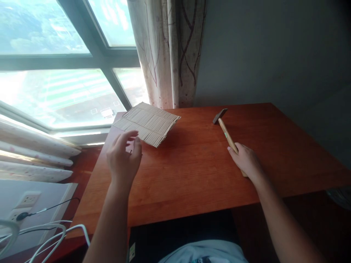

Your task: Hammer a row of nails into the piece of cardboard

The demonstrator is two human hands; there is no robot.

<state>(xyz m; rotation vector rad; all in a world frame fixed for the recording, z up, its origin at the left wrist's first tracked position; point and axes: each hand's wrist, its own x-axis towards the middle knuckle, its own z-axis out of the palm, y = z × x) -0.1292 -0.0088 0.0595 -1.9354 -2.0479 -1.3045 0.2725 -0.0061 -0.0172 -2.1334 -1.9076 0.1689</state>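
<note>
A piece of corrugated cardboard [150,122] is at the far left of the table, tilted, with a shadow under its right side. At its near edge is my left hand [124,155], fingers curved and a gap between thumb and fingers. Whether the fingertips touch the cardboard I cannot tell. Something small and shiny, perhaps a ring, shows between the fingers. My right hand [244,157] is closed around the wooden handle of a hammer [227,134]. The hammer's dark metal head points away from me, over the far part of the table.
The reddish-brown wooden table [186,182] spans the view before me. Behind it are a window [55,96], a patterned curtain [167,54] and a grey wall [260,54]. White cables [59,233] and a wall socket [29,200] are at lower left.
</note>
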